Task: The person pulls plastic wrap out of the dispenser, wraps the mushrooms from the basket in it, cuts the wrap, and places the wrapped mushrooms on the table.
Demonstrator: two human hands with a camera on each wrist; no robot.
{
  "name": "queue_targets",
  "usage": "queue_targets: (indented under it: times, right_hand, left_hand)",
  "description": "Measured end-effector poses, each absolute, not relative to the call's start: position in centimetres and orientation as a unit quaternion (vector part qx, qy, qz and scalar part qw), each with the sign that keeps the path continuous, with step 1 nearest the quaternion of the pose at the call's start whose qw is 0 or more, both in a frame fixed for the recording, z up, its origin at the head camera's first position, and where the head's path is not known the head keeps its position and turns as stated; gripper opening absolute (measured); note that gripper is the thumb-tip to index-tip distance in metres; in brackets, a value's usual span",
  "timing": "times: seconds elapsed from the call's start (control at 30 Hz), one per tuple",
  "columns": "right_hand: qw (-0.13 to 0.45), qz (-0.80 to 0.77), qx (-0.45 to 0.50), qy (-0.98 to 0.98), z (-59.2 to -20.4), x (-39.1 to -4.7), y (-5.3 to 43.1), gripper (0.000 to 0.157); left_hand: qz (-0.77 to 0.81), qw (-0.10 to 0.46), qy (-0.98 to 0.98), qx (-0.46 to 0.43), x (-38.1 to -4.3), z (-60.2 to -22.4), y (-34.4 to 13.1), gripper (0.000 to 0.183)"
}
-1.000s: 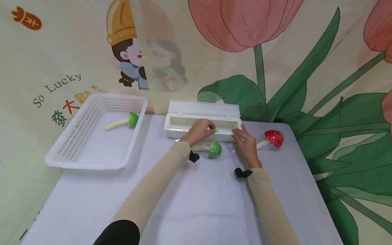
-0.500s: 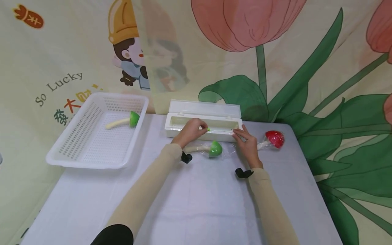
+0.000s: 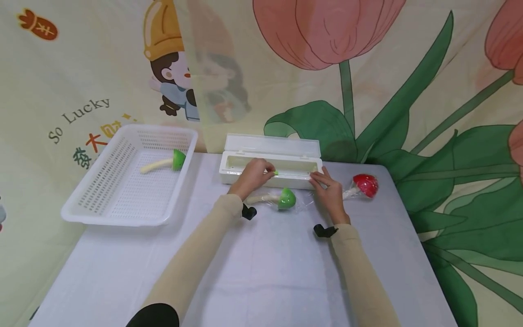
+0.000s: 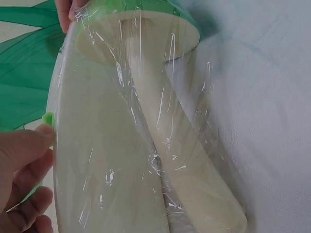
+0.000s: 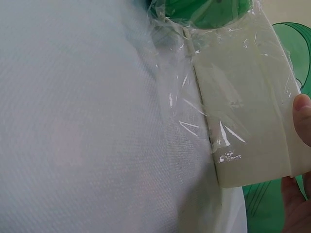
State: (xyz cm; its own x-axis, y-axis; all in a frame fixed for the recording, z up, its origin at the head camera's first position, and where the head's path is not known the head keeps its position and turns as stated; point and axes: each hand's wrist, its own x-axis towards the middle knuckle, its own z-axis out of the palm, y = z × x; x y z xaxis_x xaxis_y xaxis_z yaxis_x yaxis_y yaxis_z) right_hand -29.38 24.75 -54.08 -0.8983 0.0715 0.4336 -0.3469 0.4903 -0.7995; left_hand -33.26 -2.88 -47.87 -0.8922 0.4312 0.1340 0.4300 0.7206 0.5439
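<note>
A white cling film dispenser (image 3: 296, 183) stands at the back of the table with its clear lid (image 3: 271, 146) raised. My left hand (image 3: 250, 178) pinches a small green cutter slide (image 4: 47, 118) on the dispenser's top edge, left of its middle. At the right end my right hand (image 3: 329, 196) holds the dispenser, its thumb (image 5: 302, 116) by the top edge and its fingers at the end wall. Clear film (image 4: 121, 165) hangs down the front and covers a green-capped toy mushroom (image 3: 287, 199) lying before the dispenser. Its pale stem points left.
A white perforated basket (image 3: 122, 223) on the left holds another green-capped mushroom (image 3: 178, 160). To the right of my right hand lies a red-capped mushroom (image 3: 365, 185) in clear wrap. White cloth (image 3: 282, 272) covers the table, and a printed curtain hangs behind.
My left hand has slid left along the dispenser's top edge with the cutter slide, then hardly moved in the last half second. The right hand has stayed at the right end.
</note>
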Motion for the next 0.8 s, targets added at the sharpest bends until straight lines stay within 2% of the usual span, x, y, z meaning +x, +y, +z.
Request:
queue_targets:
  times: [0.47,0.8]
  right_hand:
    - [0.216,0.509,0.080,-0.829,-54.0,-29.3,24.5,0.026]
    - [0.222,0.509,0.086,-0.827,-54.2,-29.4,24.5,0.027]
  left_hand:
    - [0.274,-0.010,0.940,0.205,-32.7,-47.8,-5.9,0.018]
    - [0.264,-0.062,0.940,0.208,-32.4,-48.0,-8.4,0.017]
